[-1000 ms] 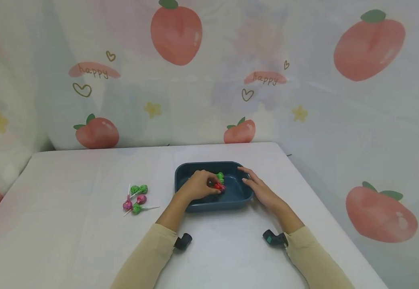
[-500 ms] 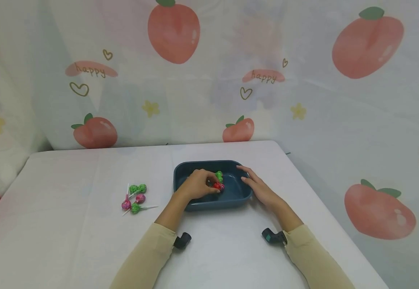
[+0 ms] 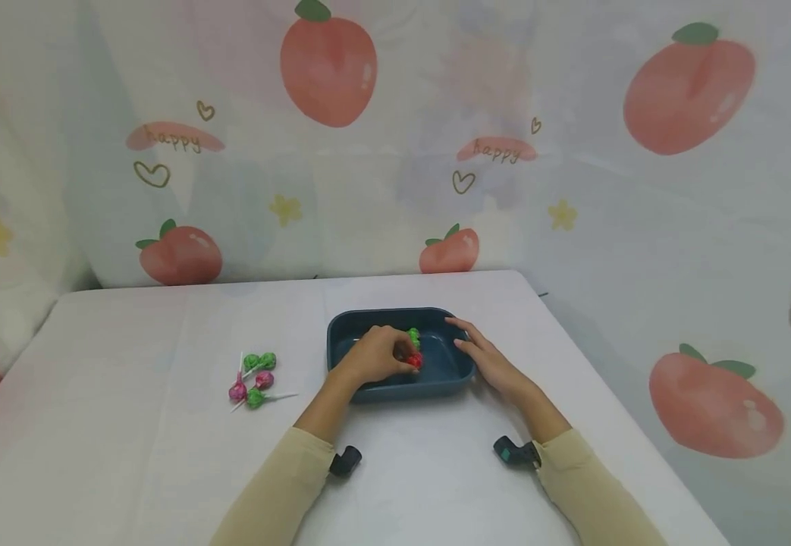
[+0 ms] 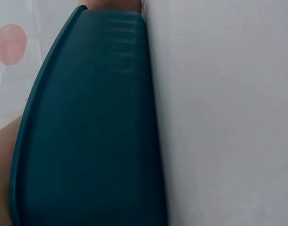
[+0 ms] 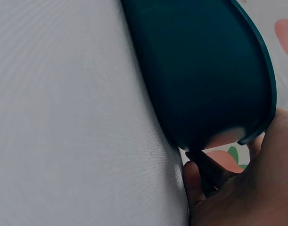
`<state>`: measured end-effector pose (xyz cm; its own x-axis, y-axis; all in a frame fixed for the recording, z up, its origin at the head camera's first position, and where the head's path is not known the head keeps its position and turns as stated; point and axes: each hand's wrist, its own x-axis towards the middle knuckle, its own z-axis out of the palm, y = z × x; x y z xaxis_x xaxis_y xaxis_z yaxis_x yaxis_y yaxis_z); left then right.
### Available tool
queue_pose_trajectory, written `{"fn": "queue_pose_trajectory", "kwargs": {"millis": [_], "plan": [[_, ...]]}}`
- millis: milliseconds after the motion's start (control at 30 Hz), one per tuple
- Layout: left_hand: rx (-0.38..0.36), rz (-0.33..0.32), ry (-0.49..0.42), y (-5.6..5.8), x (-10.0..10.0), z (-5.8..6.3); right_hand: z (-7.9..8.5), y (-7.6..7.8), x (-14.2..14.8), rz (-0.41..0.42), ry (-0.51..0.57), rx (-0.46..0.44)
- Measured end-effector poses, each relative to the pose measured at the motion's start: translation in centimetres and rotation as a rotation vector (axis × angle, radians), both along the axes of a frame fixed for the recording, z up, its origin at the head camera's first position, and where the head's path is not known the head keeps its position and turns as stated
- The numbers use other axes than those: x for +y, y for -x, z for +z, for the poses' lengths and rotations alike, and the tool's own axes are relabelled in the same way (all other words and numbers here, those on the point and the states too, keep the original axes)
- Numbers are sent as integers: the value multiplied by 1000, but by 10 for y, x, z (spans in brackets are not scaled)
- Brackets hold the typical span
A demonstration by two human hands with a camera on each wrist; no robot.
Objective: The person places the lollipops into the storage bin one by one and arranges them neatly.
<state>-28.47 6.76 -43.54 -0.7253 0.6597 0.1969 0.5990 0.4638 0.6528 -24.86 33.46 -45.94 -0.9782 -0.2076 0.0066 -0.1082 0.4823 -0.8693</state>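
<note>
In the head view, a dark blue-green rectangular tray stands on the white table. My left hand reaches over its near left side, thumb and fingers curled about a red-wrapped lollipop inside; its stick is hidden. Just beyond lies a green lollipop, partly behind the hand. Against the tray's right end rests my right hand, fingers extended along the rim. The left wrist view is filled by the tray's outer side. In the right wrist view, the right hand touches the tray's end.
Left of the tray lies a loose group of lollipops: green ones and pink ones, sticks pointing various ways. The white-covered table meets a peach-printed cloth at the back. Black wrist devices sit at both sleeves.
My left hand has shifted very slightly inside the tray, and the red lollipop sits closer against its fingertips. The right hand stays at the tray's right end.
</note>
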Motion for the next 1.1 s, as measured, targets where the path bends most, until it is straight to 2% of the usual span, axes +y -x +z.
{"fn": "queue_pose_trajectory", "kwargs": {"millis": [200,367,567,900,1100], "plan": [[-18,-14,26,-2,4,2,-1,-2,-1,-5,3,-9],[-42,25,39,-6,11,1,0,-3,0,0,11,-15],[-22,78,63,-8,16,1,2,-3,-2,-3,25,-18],[-18,91,52,-9,14,1,1,2,-2,0,6,4],[-22,112,75,-10,17,-2,1,0,-2,7,33,-6]]}}
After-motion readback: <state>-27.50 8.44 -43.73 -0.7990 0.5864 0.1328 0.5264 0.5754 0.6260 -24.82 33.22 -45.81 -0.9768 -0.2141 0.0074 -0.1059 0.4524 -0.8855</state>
